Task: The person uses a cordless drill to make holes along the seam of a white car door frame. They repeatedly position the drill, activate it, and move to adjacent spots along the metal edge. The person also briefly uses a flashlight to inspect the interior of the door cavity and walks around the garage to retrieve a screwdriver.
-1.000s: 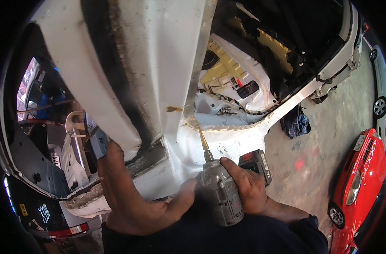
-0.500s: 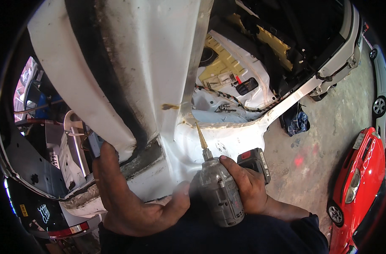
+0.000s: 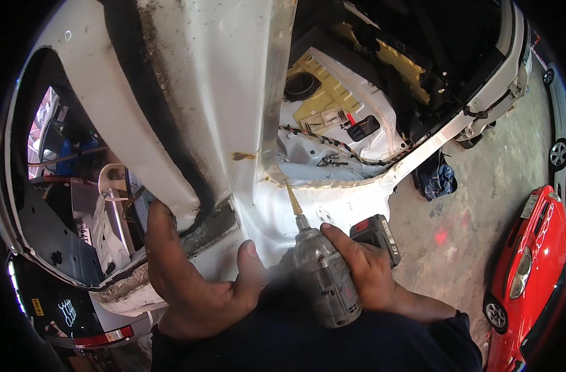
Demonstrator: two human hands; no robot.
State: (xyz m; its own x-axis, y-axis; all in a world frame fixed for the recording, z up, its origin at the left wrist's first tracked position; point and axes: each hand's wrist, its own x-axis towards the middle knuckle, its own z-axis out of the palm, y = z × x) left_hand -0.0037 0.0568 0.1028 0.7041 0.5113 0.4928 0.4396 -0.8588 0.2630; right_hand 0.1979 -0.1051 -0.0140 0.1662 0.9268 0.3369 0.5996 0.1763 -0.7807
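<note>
Two bare hands show in the head view, low in the frame. The right hand [image 3: 373,276] grips a grey cordless drill [image 3: 325,279] right of lower centre, its thumb along the casing. From the drill a gold tapered bit [image 3: 293,199] points up to a tan seam [image 3: 332,184] on a white car body [image 3: 267,232], mid-frame; whether the tip touches is unclear. The left hand [image 3: 199,288], left of lower centre, has its thumb and forefinger spread wide, beside the foot of a white pillar [image 3: 143,158]. A wiring harness [image 3: 338,144] already lies exposed, right of upper centre. No finished hole can be made out at the tip, so work there seems incomplete.
</note>
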